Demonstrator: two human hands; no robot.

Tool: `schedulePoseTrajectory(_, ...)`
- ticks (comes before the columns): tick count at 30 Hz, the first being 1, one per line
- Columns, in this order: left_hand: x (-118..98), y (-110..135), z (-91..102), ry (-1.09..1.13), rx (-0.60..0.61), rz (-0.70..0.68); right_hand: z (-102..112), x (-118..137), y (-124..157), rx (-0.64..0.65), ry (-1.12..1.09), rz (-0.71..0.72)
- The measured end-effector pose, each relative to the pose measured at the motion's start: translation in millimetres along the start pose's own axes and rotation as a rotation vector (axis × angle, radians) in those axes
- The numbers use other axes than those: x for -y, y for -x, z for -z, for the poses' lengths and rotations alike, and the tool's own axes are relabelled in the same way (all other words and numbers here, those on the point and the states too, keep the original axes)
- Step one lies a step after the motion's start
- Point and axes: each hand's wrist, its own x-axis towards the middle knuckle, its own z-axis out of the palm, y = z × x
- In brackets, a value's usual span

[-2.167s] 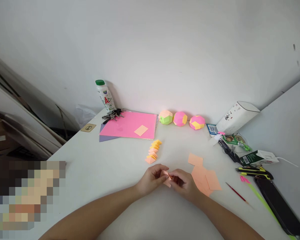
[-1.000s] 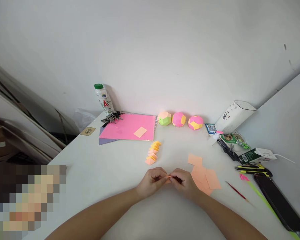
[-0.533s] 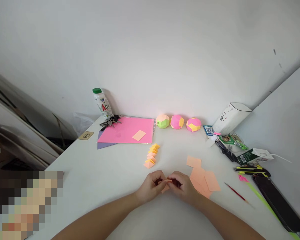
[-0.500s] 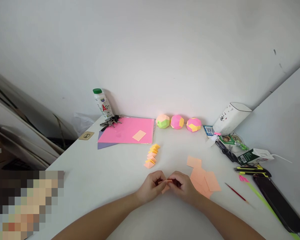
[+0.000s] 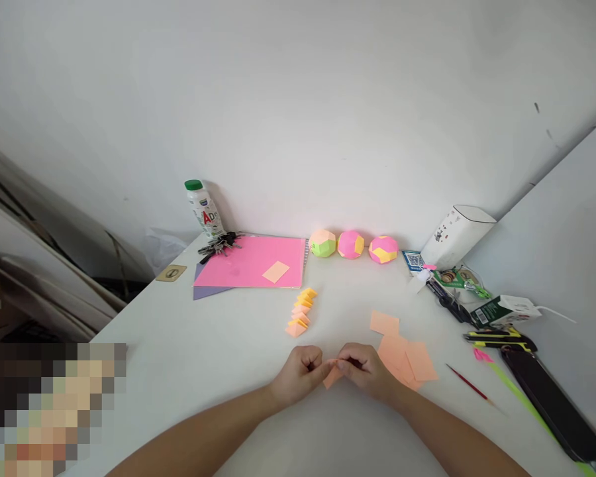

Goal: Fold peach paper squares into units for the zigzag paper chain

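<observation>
My left hand [image 5: 300, 373] and my right hand [image 5: 365, 371] meet low over the white table [image 5: 193, 351], fingers curled, both pinching one small folded orange paper piece [image 5: 332, 375]. Loose orange paper squares [image 5: 404, 351] lie just right of my right hand. A row of folded orange and yellow paper units [image 5: 301, 311] sits beyond my left hand. Three paper balls [image 5: 350, 244] stand at the wall.
A pink sheet [image 5: 251, 261] with an orange note lies at the back, with keys [image 5: 218, 244] and a white bottle [image 5: 202, 208]. On the right lie a white box [image 5: 457, 233], a utility knife [image 5: 501, 340], a red stick [image 5: 469, 384] and a dark phone [image 5: 551, 404].
My hands have stayed together on the paper piece, working it with small finger movements. The view has tipped slightly, so the table items sit lower in the picture.
</observation>
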Motion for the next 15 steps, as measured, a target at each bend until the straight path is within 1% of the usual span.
schedulePoseTrajectory(3,-1.0,-0.8,2.6,0.039,0.01,-0.02,3.7,0.7,-0.2,0.007,-0.107,-0.108)
schedulePoseTrajectory(5,-4.0,-1.4,4.3,0.101,-0.012,-0.021,5.1,-0.2,-0.4,0.02,-0.148,-0.164)
schedulePoseTrajectory(7,-7.1,-2.0,5.1,0.151,-0.023,-0.019,4.8,-2.0,-0.8,0.034,-0.131,-0.169)
schedulePoseTrajectory(11,-7.7,-2.8,4.3,0.074,0.067,0.003,2.9,-3.9,-1.7,0.022,-0.099,-0.125)
schedulePoseTrajectory(12,-6.8,-2.9,4.1,0.054,0.068,-0.008,2.9,-3.2,-1.7,0.015,-0.108,-0.125)
schedulePoseTrajectory(15,-3.9,-3.0,3.7,0.084,-0.007,-0.038,4.1,0.3,-1.0,0.022,-0.174,-0.156)
